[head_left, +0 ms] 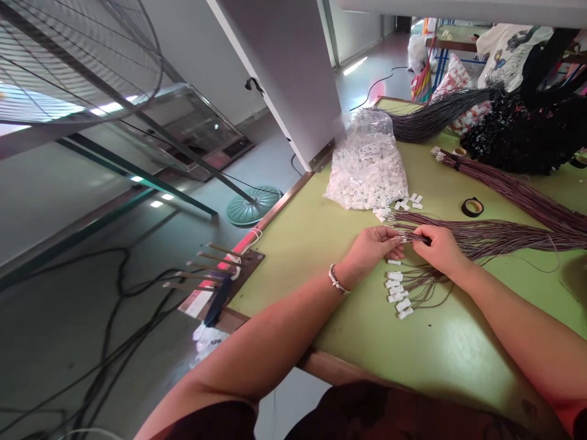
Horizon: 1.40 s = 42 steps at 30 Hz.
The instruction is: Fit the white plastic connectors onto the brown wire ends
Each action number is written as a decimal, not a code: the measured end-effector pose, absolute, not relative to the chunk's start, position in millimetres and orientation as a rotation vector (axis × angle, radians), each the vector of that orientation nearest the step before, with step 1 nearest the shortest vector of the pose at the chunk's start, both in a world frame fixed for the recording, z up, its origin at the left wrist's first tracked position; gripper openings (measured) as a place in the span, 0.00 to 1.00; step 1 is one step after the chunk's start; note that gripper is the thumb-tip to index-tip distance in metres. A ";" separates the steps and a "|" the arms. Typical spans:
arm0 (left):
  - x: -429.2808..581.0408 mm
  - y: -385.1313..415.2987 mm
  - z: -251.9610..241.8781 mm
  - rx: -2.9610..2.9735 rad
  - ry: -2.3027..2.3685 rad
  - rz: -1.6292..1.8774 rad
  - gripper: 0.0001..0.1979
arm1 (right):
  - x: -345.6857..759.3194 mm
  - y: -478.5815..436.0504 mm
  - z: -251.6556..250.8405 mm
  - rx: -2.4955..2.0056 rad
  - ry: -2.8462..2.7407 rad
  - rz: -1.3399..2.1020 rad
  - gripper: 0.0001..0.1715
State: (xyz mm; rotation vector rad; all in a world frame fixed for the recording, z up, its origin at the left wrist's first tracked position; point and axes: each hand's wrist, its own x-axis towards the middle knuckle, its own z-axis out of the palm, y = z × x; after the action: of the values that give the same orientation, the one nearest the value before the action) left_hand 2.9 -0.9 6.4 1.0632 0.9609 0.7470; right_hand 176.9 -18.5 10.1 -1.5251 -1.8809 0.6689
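Note:
My right hand (438, 244) is closed around thin brown wires near their tips. Facing it, my left hand (378, 242) pinches at the metal-tipped wire ends (403, 237); whether a connector is also between its fingers is hidden. Just beyond both hands lies a long bundle of brown wires (495, 235), running off to the right. Nearer to me, several white connectors (397, 293) with brown wires attached sit in a rough column on the green table (358, 324). Loose white connectors (415, 200) are scattered behind my hands, beside a clear bag of white connectors (367, 168).
A black tape roll (472, 207) and a second brown wire bundle (509, 186) lie at the right. Farther back are dark wires (426, 119) and a black heap (527, 134). A pronged rack (229, 269) is fixed at the left edge. A fan (82, 67) stands beyond it.

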 end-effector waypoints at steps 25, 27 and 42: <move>-29.4 40.3 12.2 2.197 1.217 0.911 0.13 | 186.2 -8.7 1.5 -1.329 -1.494 1.078 0.14; -28.5 66.8 11.7 2.345 1.274 0.953 0.15 | 186.7 -9.2 0.5 -1.329 -1.551 1.051 0.13; -11.5 109.7 -1.9 2.577 1.518 0.788 0.17 | 183.5 -17.4 -1.3 -1.311 -1.693 0.736 0.08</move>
State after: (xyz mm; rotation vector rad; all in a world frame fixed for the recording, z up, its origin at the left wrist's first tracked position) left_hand -11.5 109.7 -1.9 2.5770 1.5176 0.7881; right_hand 183.5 -17.4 -1.3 -1.3109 -1.6931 0.7362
